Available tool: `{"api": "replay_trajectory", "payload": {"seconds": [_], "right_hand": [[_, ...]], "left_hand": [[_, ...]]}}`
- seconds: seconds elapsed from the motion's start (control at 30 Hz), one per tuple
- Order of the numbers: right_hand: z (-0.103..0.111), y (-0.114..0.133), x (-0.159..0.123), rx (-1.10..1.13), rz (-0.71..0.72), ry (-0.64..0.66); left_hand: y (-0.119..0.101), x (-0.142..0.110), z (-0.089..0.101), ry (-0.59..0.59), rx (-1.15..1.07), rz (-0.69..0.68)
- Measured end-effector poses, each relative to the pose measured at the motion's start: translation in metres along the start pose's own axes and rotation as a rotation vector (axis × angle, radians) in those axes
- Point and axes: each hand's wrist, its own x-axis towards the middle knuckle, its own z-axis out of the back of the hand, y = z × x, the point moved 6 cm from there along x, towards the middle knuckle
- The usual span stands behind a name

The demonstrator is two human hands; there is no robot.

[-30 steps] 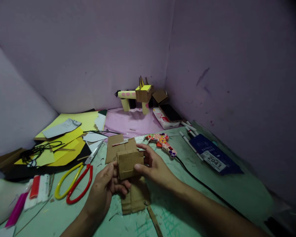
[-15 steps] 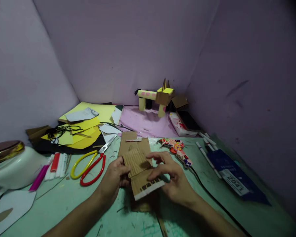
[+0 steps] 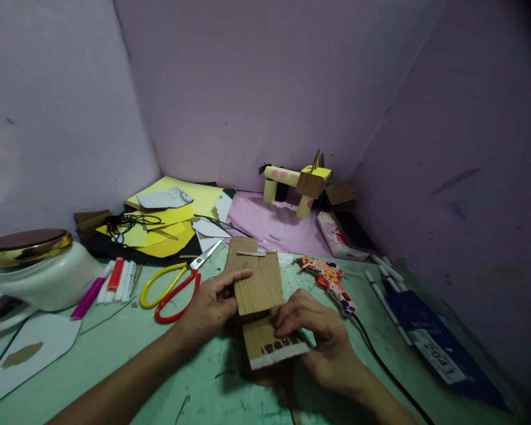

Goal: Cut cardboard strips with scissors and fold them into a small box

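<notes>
A folded piece of brown corrugated cardboard (image 3: 265,321) with a printed barcode on its lower flap is held low over the green mat. My left hand (image 3: 210,307) grips its upper flap from the left, thumb on top. On the right, my right hand (image 3: 316,333) presses the lower flap with bent fingers. A flat cardboard sheet (image 3: 248,260) lies just behind the piece.
Red and yellow scissors (image 3: 174,283) lie left of my hands. A patterned glue gun (image 3: 330,277) with a black cord lies to the right. Yellow and black paper sheets (image 3: 168,227), markers (image 3: 110,280), a white pot (image 3: 30,274), a cardboard animal figure (image 3: 298,183) and a blue booklet (image 3: 433,342) surround the mat.
The cardboard piece has come down from a raised, closed shape and been opened out, its barcode flap now facing up. My view has swung left, bringing the white pot into sight.
</notes>
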Motion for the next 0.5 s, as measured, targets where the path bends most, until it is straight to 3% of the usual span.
{"api": "replay_trajectory", "payload": {"seconds": [0.1, 0.27, 0.33, 0.4, 0.5], "right_hand": [[-0.007, 0.003, -0.003, 0.006, 0.017, 0.079], [-0.045, 0.016, -0.016, -0.169, 0.180, 0.487], [-0.053, 0.019, -0.019, -0.204, 0.252, 0.564], [-0.044, 0.017, -0.016, -0.166, 0.253, 0.452], [-0.007, -0.003, -0.009, -0.181, 0.070, 0.051]], "left_hand": [[0.000, 0.003, 0.005, -0.063, -0.017, 0.020], [0.010, 0.004, 0.009, -0.201, -0.055, 0.041], [0.010, 0.004, 0.011, -0.250, -0.032, 0.041], [0.003, 0.003, 0.015, -0.297, 0.015, 0.025], [-0.016, 0.002, 0.028, -0.373, 0.178, -0.009]]}}
